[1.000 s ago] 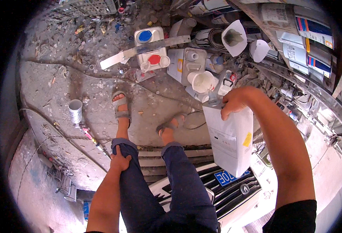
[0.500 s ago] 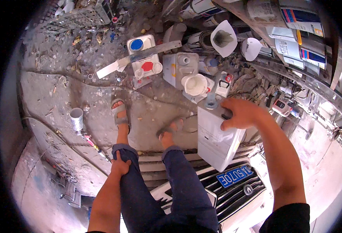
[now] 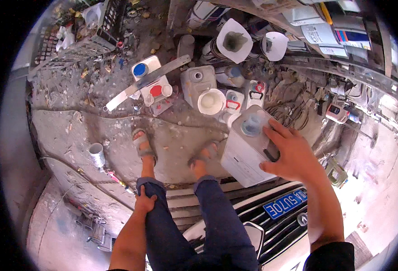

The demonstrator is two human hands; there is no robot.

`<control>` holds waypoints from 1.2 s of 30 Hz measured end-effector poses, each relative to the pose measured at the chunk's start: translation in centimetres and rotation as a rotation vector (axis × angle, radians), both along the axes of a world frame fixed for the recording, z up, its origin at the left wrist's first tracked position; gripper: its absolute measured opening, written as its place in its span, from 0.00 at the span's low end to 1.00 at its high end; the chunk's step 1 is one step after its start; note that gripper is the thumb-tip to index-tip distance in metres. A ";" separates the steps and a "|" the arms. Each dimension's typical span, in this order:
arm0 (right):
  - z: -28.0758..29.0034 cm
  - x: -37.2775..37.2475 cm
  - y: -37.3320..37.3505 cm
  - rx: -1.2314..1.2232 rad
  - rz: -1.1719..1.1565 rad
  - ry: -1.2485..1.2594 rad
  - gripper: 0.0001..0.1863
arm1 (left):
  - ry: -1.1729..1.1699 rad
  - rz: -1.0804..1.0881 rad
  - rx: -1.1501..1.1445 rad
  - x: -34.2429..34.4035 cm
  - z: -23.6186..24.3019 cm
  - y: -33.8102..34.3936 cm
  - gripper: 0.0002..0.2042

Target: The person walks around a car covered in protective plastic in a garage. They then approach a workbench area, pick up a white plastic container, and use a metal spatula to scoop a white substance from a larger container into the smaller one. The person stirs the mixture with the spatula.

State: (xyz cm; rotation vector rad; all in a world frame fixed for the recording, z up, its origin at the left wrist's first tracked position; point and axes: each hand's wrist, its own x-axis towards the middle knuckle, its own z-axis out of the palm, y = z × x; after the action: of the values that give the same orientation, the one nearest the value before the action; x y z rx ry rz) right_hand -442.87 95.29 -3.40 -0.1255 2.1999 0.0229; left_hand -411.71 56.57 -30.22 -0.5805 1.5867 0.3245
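My right hand [image 3: 290, 151] grips the top of a large white plastic jug [image 3: 246, 149] with a pale blue cap, holding it upright just right of my right foot. My left hand [image 3: 144, 202] rests closed on my left thigh, holding nothing. I sit on the front of a white car [image 3: 275, 226] with both sandalled feet [image 3: 142, 144] on the dirty concrete ground.
Ahead stand several jugs and canisters [image 3: 198, 81], one with a blue cap [image 3: 139, 69] and one with a red cap [image 3: 156, 90], white funnels [image 3: 233, 40], and a long metal strip [image 3: 147, 81]. A small metal can [image 3: 96, 154] stands at left. Crates and litter lie at far left.
My right hand has swung the white jug from a tilted, raised position down and forward until it stands upright near my right foot. My left hand has stayed on the thigh.
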 end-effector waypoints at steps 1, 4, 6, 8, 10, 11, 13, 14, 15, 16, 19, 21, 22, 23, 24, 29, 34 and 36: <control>0.5 0.6 0.8 -0.020 -0.025 0.038 0.44 | 0.010 -0.019 -0.003 0.0 0.0 0.2 0.46; 2.5 1.9 2.3 -0.027 -0.092 0.126 0.45 | 0.012 0.044 0.012 -0.5 0.6 0.4 0.43; 3.2 2.4 3.0 -0.050 -0.119 0.161 0.45 | 0.043 0.022 0.006 1.0 0.4 -0.7 0.42; 4.0 3.0 3.8 -0.061 -0.139 0.187 0.45 | 0.055 -0.003 0.017 0.3 1.0 -0.3 0.40; 4.5 3.2 4.1 -0.061 -0.143 0.204 0.45 | 0.052 -0.025 0.018 -0.7 2.6 0.4 0.38; 4.6 3.3 4.2 -0.063 -0.144 0.210 0.45 | 0.074 -0.036 0.029 -0.9 3.5 0.7 0.37; 4.2 3.4 4.4 -0.073 -0.143 0.230 0.44 | 0.118 -0.055 0.050 -1.2 5.8 1.3 0.35; 3.9 3.7 4.7 -0.067 -0.142 0.238 0.44 | 0.148 -0.103 0.059 -2.1 7.8 2.8 0.34; 3.6 3.8 4.7 -0.058 -0.141 0.238 0.44 | 0.173 -0.159 0.068 -2.3 9.1 3.4 0.33; 3.3 3.9 4.6 -0.048 -0.138 0.236 0.44 | 0.197 -0.213 0.078 -2.0 10.2 3.9 0.33; 2.1 3.7 4.3 -0.020 -0.108 0.193 0.44 | 0.280 -0.255 0.053 -1.5 11.6 4.5 0.28; 1.1 3.2 3.7 -0.009 -0.075 0.143 0.44 | 0.332 -0.191 0.002 -0.9 10.9 4.2 0.25; 0.5 2.8 3.5 -0.003 -0.055 0.113 0.44 | 0.325 -0.167 -0.013 -1.2 10.9 4.2 0.24; -0.2 2.3 3.2 0.004 -0.035 0.083 0.44 | 0.318 -0.141 -0.027 -1.7 10.8 4.1 0.23; -0.7 1.7 2.8 0.009 -0.026 0.046 0.43 | 0.311 -0.116 -0.040 -2.2 10.7 4.1 0.23; -4.6 -0.2 1.7 -0.031 0.073 -0.064 0.42 | 0.342 -0.059 -0.057 -2.1 10.2 3.2 0.21; -6.0 -2.8 -0.4 0.038 0.063 -0.265 0.41 | 0.378 -0.003 -0.060 -1.9 10.1 2.7 0.19; -6.1 -2.8 -0.6 0.026 0.097 -0.231 0.41 | 0.393 0.009 -0.052 -1.6 9.8 2.2 0.19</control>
State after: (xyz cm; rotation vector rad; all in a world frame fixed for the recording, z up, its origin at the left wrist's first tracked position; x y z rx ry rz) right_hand -445.66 94.64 -9.51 -0.2097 1.9613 0.0868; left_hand -413.33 58.78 -20.42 -0.5881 1.9756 0.4246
